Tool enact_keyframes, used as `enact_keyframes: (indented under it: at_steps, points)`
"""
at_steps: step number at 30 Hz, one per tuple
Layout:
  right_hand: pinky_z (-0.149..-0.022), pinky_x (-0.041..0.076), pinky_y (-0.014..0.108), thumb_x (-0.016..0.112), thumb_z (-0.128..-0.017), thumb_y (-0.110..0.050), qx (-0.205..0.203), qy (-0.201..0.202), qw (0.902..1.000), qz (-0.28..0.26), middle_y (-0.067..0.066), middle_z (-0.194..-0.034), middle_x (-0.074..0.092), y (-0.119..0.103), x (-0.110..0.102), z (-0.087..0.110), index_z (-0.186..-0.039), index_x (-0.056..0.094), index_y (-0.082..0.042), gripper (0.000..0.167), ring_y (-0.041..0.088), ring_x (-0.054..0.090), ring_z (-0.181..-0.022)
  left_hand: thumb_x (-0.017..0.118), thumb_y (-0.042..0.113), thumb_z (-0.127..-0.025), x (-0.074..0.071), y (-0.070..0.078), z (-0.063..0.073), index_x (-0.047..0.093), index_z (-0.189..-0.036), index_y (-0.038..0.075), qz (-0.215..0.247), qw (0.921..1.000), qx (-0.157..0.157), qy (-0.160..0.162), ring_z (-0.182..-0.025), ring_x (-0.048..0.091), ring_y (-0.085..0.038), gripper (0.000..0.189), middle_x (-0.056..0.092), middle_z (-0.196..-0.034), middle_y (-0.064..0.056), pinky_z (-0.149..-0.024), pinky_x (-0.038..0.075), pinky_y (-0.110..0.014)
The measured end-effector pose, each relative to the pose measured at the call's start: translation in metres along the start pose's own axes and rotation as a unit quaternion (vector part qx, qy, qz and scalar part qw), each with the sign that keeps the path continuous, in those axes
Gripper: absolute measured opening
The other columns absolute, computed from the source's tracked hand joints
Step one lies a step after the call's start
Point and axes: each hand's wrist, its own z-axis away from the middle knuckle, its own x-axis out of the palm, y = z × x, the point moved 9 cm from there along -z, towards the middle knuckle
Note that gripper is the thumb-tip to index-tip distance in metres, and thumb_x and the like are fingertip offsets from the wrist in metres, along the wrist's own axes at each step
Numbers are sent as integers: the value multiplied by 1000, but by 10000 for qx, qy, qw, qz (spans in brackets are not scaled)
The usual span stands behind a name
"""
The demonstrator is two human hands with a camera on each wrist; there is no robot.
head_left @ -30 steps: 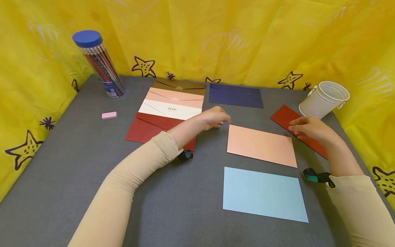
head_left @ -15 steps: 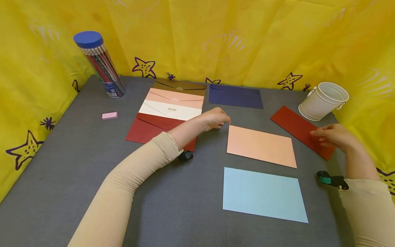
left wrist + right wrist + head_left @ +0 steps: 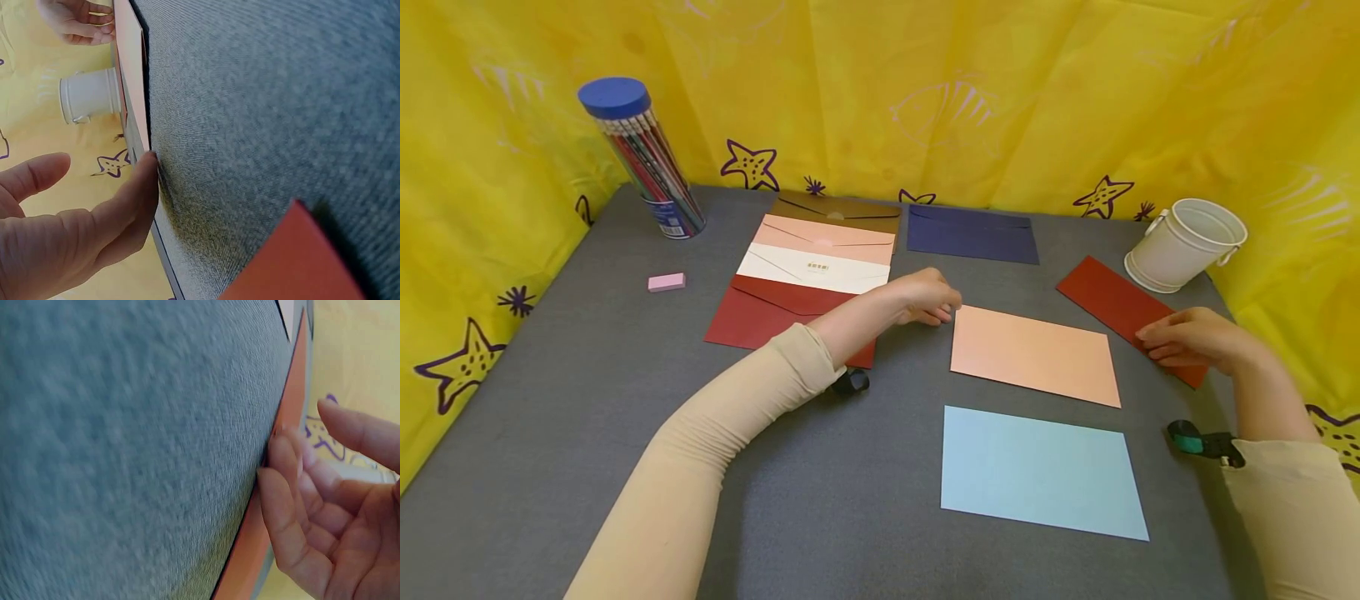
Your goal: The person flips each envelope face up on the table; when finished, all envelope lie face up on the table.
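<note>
My left hand is at the far left corner of a peach envelope. In the left wrist view its extended index fingertip meets that corner, with the thumb held apart. On the right, a red envelope lies slanted on the table, partly covered by my right hand. The right wrist view has the fingertips along the near long edge of this red envelope, the thumb raised away from it. A light blue envelope lies nearer the front.
Brown, peach, white and red envelopes overlap at left centre, under my left forearm. A navy envelope lies at the back. A white pail stands back right, a tub of pencils back left, near a pink eraser.
My right hand has slid right along the red envelope, then slightly back left onto its near edge. My left hand has edged right to the peach envelope's corner. The envelopes lie as before.
</note>
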Motion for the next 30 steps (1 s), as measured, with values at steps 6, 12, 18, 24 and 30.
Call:
enact_keyframes:
  at_steps: [6,12,18,24,30]
  points:
    - [-82,59,23,53,-102,-23,-51,-385,9992,128,-13,-94,68,-14,23,-1,-125,59,9,39,5,68,-86,54,10,-96,2,-1,4,32,-146,-5,78,9999,-107,-93,-97,61,-23,56,52,-127,-21,-105,51,-37]
    - [-81,60,23,55,-101,-27,3,-492,9985,253,-7,-89,67,-25,36,-4,-119,63,8,41,7,67,-82,54,11,-97,4,-1,3,34,-140,-7,183,9996,-122,-203,-103,63,-29,51,51,-123,-22,-107,50,-40]
    - [-79,61,26,58,-99,-25,91,-444,9989,117,-5,-85,68,-24,36,-6,-114,63,6,34,9,70,-79,53,9,-97,5,-3,0,39,-130,-8,512,9981,-169,-300,-90,60,-25,39,50,-100,-14,-103,50,-40]
    - [-76,61,27,60,-98,-20,46,-409,9991,-124,-2,-85,64,-25,36,-8,-120,44,6,37,11,71,-76,53,7,-96,10,-4,-3,44,-109,-7,831,9956,-234,-361,-80,59,-21,21,53,-94,-14,-101,50,-38]
    - [-74,61,24,56,-101,-18,-261,-157,9967,-751,-10,-86,69,-34,23,-6,-119,52,-6,22,9,69,-76,54,7,-95,11,-4,-3,42,-125,-5,758,9965,-212,-283,-80,58,-20,34,51,-95,-11,-103,50,-38]
